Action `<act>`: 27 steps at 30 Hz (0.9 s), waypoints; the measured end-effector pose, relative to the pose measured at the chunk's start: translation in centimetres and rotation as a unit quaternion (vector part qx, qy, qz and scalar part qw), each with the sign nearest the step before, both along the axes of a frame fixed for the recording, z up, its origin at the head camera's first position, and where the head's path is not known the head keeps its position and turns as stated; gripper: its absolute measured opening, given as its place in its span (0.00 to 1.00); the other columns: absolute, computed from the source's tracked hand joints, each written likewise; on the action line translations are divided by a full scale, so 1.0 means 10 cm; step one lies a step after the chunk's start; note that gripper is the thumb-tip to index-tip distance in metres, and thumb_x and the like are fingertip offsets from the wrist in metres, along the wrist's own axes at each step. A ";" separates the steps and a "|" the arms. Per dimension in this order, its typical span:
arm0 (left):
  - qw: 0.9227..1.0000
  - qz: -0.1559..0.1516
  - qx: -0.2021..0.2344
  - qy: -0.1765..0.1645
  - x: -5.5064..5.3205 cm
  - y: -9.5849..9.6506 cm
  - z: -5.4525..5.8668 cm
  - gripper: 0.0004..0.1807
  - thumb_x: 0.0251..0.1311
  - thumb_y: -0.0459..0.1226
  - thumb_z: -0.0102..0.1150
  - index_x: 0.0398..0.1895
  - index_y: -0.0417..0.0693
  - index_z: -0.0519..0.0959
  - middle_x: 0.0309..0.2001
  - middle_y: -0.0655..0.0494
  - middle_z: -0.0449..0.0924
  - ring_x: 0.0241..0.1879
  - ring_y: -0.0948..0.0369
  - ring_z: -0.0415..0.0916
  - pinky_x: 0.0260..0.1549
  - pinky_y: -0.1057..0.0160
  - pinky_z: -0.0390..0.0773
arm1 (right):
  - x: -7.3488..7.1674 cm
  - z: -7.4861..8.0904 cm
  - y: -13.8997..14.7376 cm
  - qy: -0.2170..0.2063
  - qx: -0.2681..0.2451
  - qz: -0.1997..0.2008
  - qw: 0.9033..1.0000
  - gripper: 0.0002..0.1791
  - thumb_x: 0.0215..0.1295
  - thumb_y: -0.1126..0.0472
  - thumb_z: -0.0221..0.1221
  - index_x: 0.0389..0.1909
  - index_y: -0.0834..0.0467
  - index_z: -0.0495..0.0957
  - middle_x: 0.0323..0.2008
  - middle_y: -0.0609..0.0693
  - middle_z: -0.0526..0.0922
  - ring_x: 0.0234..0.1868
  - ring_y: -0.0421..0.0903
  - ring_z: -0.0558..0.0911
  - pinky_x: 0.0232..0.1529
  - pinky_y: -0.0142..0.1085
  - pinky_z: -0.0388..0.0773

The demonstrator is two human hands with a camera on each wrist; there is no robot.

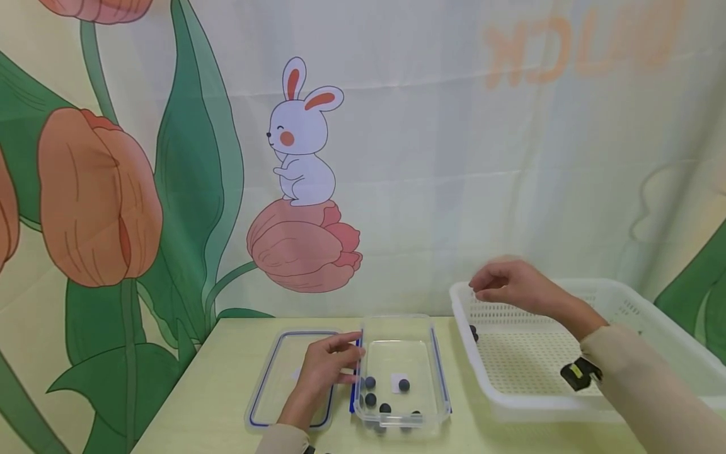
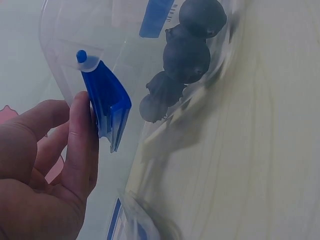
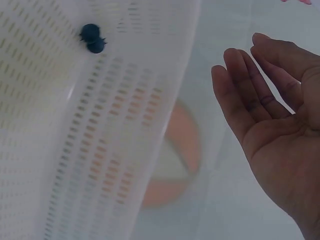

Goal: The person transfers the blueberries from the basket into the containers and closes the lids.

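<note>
A clear plastic box (image 1: 422, 362) stands in the middle of the table with several blueberries (image 1: 370, 399) inside. My left hand (image 1: 326, 366) rests its extended fingers against the box's left side, by a blue latch (image 2: 107, 102) that hangs down in the left wrist view. To the right is a white perforated basket (image 1: 544, 403). My right hand (image 1: 516, 287) hovers over its back left rim, fingers loosely bent and holding nothing. The right wrist view shows two blueberries (image 3: 91, 34) in a corner of the basket, apart from the hand (image 3: 272, 105).
A clear lid (image 1: 278, 356) with a blue seal lies flat on the table (image 1: 198, 391), left of the box and partly behind my left hand. A curtain (image 1: 408, 157) printed with tulips and a rabbit hangs directly behind the table.
</note>
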State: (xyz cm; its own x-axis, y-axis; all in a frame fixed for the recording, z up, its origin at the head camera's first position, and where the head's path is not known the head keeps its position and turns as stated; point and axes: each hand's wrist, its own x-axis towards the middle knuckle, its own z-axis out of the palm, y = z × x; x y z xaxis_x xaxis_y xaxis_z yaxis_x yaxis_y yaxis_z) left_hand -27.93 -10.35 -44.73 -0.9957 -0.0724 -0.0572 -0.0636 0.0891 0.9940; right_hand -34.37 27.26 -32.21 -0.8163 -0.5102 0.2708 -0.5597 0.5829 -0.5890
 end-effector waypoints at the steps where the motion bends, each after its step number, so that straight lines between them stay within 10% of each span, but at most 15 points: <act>1: 1.000 0.000 -0.001 -0.001 0.00 0.00 0.00 0.22 0.66 0.35 0.73 0.63 0.45 0.86 0.43 0.49 0.83 0.35 0.58 0.84 0.31 0.61 0.90 | -0.03 -0.03 0.01 -0.002 0.003 -0.001 1.000 0.08 0.68 0.65 0.72 0.46 0.59 0.88 0.43 0.49 0.88 0.42 0.47 0.86 0.41 0.35 0.86; 16: 1.000 0.002 -0.001 -0.008 0.00 0.01 0.00 0.22 0.65 0.36 0.74 0.62 0.46 0.86 0.44 0.49 0.83 0.36 0.57 0.84 0.31 0.61 0.90 | -0.27 -0.47 0.12 -0.119 0.024 0.008 0.993 0.08 0.72 0.67 0.66 0.47 0.65 0.86 0.44 0.55 0.88 0.43 0.48 0.84 0.43 0.40 0.85; 27: 1.000 0.006 -0.002 -0.014 -0.01 0.01 0.01 0.21 0.66 0.35 0.74 0.62 0.48 0.87 0.44 0.49 0.83 0.38 0.57 0.84 0.32 0.61 0.90 | -0.37 -0.71 0.13 -0.121 0.073 0.043 0.989 0.07 0.68 0.71 0.66 0.45 0.66 0.87 0.37 0.52 0.88 0.34 0.44 0.79 0.33 0.36 0.81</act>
